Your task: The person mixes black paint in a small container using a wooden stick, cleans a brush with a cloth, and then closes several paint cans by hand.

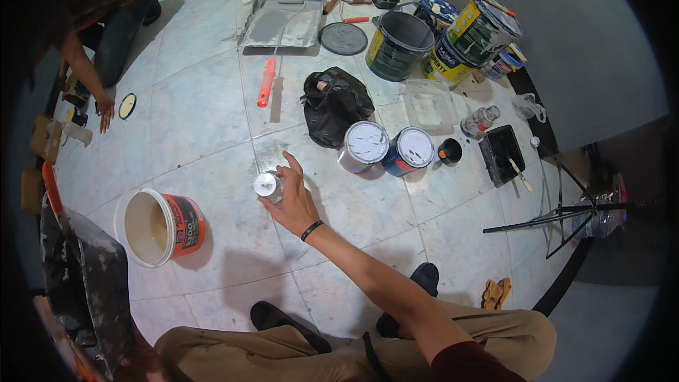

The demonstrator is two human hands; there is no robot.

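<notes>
My right hand point(293, 201) reaches over the floor, curved round a small clear bottle with a white cap point(266, 184). The thumb is low at its near side, while a finger stretches out above it; the grip is loose. At the lower left, a dim piece of my left hand point(143, 359) shows beside a black, paint-smeared container point(102, 269) with an orange strip along its edge. Its fingers are hidden there. Between the two stands an orange-and-white bucket point(170, 230), tilted in view, with cloudy liquid inside.
Ahead lie a black plastic bag point(336, 106), two lidded paint cans point(366, 145), a paint roller point(267, 83) and a roller tray point(283, 21). Paint buckets point(398, 46) stack at the back right. A black tripod point(559, 209) stands right. Another person's hand point(105, 110) is far left.
</notes>
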